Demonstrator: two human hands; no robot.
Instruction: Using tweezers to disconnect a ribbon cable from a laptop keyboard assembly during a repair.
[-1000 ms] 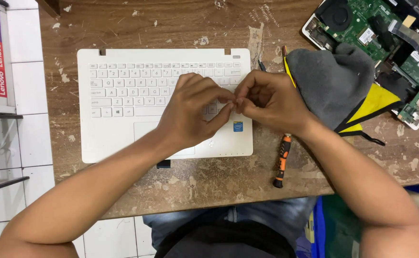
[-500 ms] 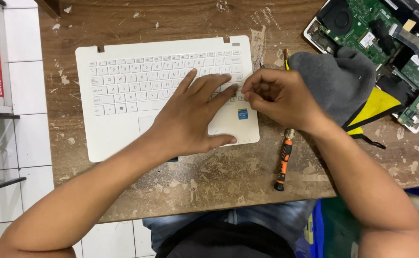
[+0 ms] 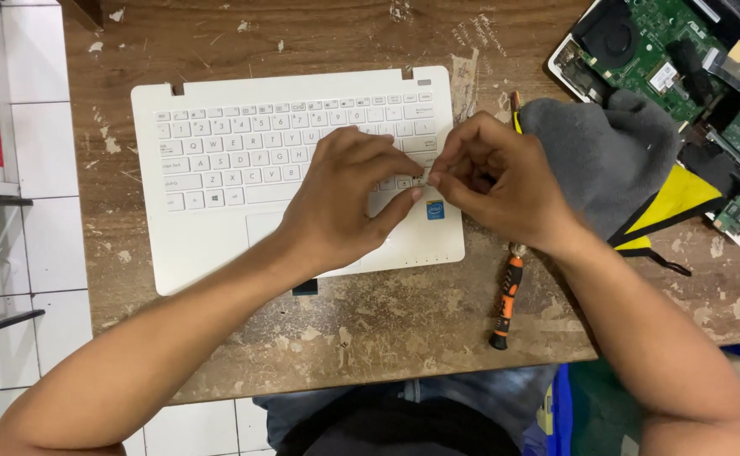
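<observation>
The left hand (image 3: 345, 198) lay palm-down, fingers spread and pointing right. The right hand (image 3: 492, 181) curled beside it, fingertips pinched together, touching the left fingertips.

Keyboard (image 3: 260, 143) keys beneath left hand (image 3: 345, 198); circuit board (image 3: 691, 76) cut off at the frame edge.

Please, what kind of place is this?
Probably a laptop repair bench: a worn wooden table, an opened laptop showing its circuit board, a screwdriver, and a white keyboard case being worked on.
</observation>
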